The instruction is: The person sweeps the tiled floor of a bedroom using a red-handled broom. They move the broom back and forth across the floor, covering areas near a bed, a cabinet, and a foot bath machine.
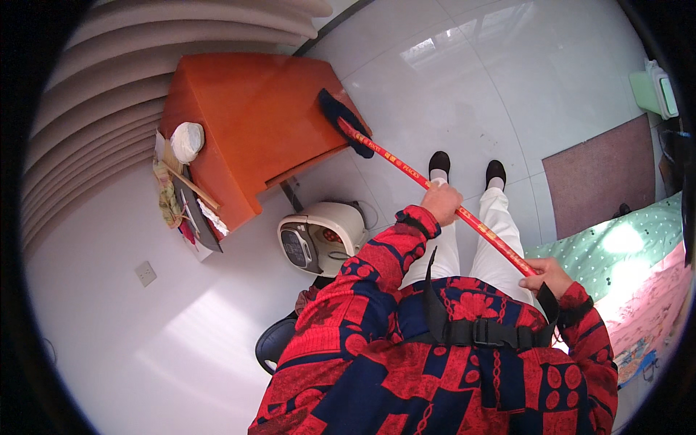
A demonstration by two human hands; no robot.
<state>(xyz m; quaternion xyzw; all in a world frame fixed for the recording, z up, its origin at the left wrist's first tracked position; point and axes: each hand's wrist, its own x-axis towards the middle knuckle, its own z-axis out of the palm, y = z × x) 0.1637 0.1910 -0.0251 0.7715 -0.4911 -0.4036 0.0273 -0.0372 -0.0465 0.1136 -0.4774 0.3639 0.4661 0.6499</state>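
Note:
A mop with a long red handle [395, 161] runs slantwise across the view, its dark blue elongated head [345, 122] at the far end. My left hand [441, 204] is wrapped round the middle of the handle. Nearer to my body, my right hand [548, 275] grips the handle's end. In view the mop head overlaps the right edge of an orange-brown wooden desk [254, 109]; I cannot tell whether it touches the desk.
A beige foot-bath machine [348, 221] stands near the desk, left of my legs. Beyond my shoes lies pale tiled floor [464, 94]. To the right are a brownish mat [602, 174], a bed with a green cover [631, 254] and a green bin [649, 93]. Curtains [109, 80] hang at far left.

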